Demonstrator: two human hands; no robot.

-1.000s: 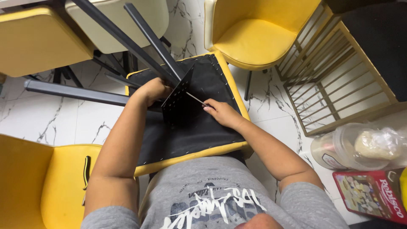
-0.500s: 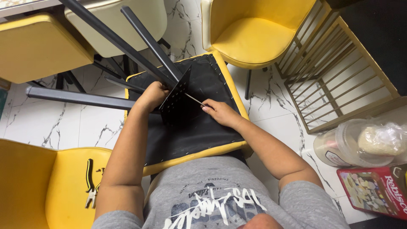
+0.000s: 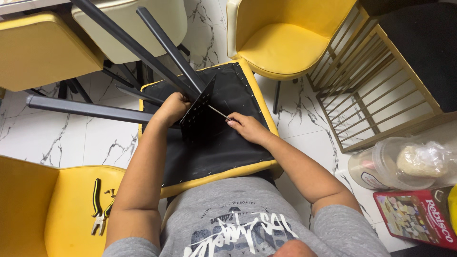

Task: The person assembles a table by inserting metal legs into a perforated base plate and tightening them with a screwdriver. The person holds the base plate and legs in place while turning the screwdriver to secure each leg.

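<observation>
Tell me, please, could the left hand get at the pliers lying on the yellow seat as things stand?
Probably yes: the pliers lie uncovered on the yellow seat beside the left arm, nothing in between, though the left hand now grips the black leg bracket.

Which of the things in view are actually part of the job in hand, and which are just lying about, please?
In use: left hand, right hand, thin tool, perforated black plate, upturned seat, black legs.
Lying about: pliers, plastic tub, red box, gold rack.
</observation>
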